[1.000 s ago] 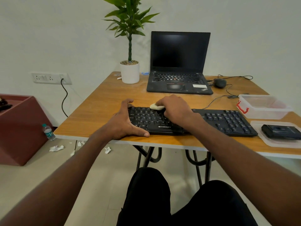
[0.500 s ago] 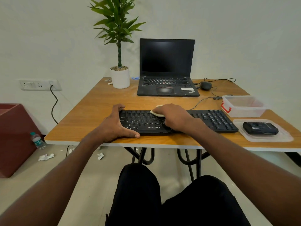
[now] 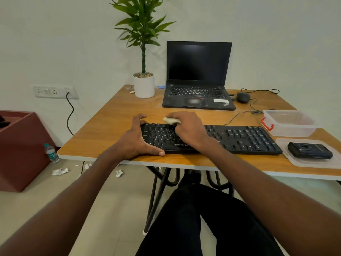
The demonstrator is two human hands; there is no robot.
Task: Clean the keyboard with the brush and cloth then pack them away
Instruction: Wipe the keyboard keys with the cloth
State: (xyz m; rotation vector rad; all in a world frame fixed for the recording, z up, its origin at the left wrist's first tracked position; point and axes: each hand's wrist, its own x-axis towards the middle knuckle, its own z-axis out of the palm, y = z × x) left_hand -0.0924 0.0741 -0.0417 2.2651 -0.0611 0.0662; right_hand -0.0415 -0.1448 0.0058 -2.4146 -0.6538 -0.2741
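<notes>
1. Wiping along the far key rows of the keyboard [image 3: 239,139] with a pale cloth [image 3: 170,120] bunched under the curled fingers of the right hand [image 3: 186,129], seen from the head view.
2. Bracing the keyboard's left end with the left hand [image 3: 136,140]: fingers hooked over the far corner, thumb stretched along the near edge, clamping it to the table [image 3: 110,126].
3. Lying right of the keyboard: a clear tub [image 3: 289,122] with red clasp, and nearer, a lid [image 3: 310,163] carrying a dark case [image 3: 310,150]. No brush plainly visible; cannot tell if that case holds it.
4. Risking, probably, snagged cloth lifting a keycap if pressed hard, or a sliding keyboard tugging its cable [image 3: 238,115] should the left grip slacken.
</notes>
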